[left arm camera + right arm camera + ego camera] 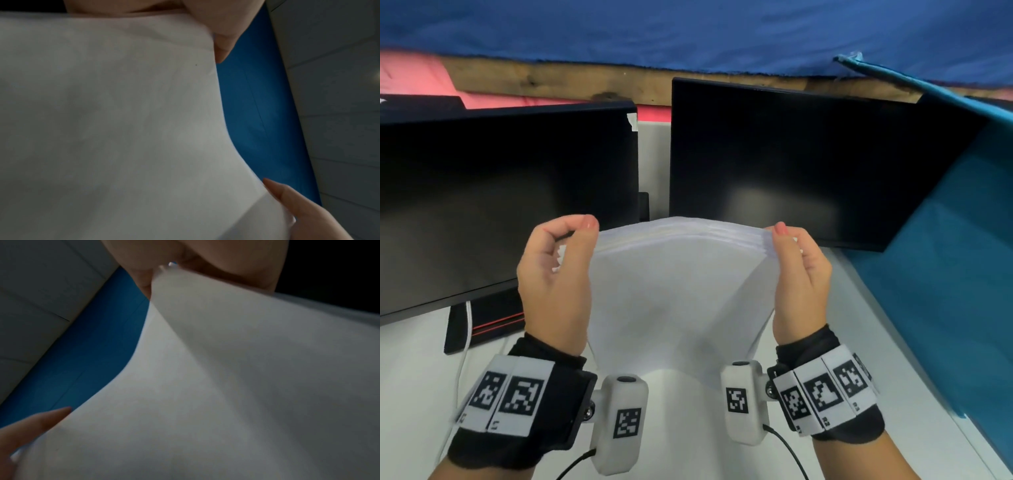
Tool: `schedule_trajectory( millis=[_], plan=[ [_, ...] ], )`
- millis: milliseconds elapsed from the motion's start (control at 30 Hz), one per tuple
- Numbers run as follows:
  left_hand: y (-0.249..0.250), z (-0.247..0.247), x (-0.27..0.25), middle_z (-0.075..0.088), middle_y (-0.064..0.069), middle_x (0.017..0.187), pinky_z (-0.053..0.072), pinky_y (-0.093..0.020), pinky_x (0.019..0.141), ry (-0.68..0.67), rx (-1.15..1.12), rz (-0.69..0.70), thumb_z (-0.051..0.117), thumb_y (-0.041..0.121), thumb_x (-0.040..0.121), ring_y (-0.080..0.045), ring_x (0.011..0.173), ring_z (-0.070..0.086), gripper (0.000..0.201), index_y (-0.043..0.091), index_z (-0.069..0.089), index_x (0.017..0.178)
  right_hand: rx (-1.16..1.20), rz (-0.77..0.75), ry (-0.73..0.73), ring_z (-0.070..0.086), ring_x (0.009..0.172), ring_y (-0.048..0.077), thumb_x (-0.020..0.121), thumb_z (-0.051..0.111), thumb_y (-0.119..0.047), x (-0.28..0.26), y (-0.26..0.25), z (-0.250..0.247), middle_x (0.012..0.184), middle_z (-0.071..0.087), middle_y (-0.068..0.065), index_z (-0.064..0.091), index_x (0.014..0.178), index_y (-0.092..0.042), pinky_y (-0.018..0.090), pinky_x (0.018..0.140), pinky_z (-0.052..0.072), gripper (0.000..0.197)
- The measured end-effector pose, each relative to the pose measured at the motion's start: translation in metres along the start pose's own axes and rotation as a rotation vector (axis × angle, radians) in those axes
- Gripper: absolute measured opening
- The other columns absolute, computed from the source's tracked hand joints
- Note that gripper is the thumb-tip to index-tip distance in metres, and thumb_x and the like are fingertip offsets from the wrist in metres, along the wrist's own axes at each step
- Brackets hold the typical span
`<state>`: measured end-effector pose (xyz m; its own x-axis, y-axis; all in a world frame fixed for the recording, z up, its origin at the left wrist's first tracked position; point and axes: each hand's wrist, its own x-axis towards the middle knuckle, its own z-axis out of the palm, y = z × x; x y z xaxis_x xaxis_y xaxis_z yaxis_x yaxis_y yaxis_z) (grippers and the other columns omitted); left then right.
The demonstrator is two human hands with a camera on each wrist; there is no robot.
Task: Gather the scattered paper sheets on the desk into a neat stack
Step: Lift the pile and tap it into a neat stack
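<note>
Between both wrists, held upright above the surface (825,342): paper sheets (678,291), bowed, top edges fanned unevenly. Left hand (554,274) at 9 o'clock, thumb and curled fingers pinching the side edge; right hand (799,274) at 3 o'clock, gripping likewise. Best to loosen both pinches slightly, tap the bottom edge down, square the sides. Beyond, at 11 and 1 o'clock, two dark monitors (791,164); teal partition (962,240) at 3; blue cloth (688,31) farthest.

Head view down over both wrists; wrist views close under the shared paper sheets (681,291)
</note>
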<state>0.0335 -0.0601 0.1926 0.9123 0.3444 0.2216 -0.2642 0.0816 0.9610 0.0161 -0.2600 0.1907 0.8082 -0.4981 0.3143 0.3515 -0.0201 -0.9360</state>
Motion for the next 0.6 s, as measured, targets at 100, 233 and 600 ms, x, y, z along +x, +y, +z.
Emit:
schedule_trajectory(
  millis=[100, 233, 600],
  plan=[
    [0.000, -0.003, 0.003, 0.059, -0.002, 0.083, 0.044, -0.052, 0.079, 0.018, 0.017, 0.002, 0.063, 0.049, 0.067, -0.028, 0.085, 0.054, 0.017, 0.032, 0.065, 0.069, 0.016, 0.016, 0.005, 0.042, 0.063, 0.014, 0.079, 0.055, -0.028, 0.000, 0.000, -0.001, 0.059, 0.045, -0.006, 0.053, 0.061, -0.014, 0.026, 0.063, 0.035, 0.023],
    [0.001, -0.005, 0.004, 0.059, -0.005, 0.089, 0.044, -0.045, 0.075, 0.004, -0.030, -0.006, 0.063, 0.048, 0.066, -0.027, 0.087, 0.054, 0.019, 0.031, 0.065, 0.073, 0.006, -0.019, -0.009, 0.049, 0.070, 0.019, 0.075, 0.053, -0.038, -0.002, 0.002, -0.001, 0.069, 0.052, 0.005, 0.058, 0.068, -0.013, 0.029, 0.069, 0.040, 0.027],
    [-0.010, -0.013, 0.006, 0.063, 0.006, 0.102, 0.056, -0.025, 0.075, -0.289, -0.081, 0.105, 0.067, 0.046, 0.063, -0.017, 0.094, 0.063, 0.052, 0.034, 0.052, 0.111, -0.111, -0.076, -0.273, 0.055, 0.089, -0.016, 0.066, 0.079, -0.010, -0.009, 0.011, -0.017, 0.103, 0.053, -0.015, 0.044, 0.122, -0.015, 0.002, 0.074, 0.043, 0.066]
  ],
)
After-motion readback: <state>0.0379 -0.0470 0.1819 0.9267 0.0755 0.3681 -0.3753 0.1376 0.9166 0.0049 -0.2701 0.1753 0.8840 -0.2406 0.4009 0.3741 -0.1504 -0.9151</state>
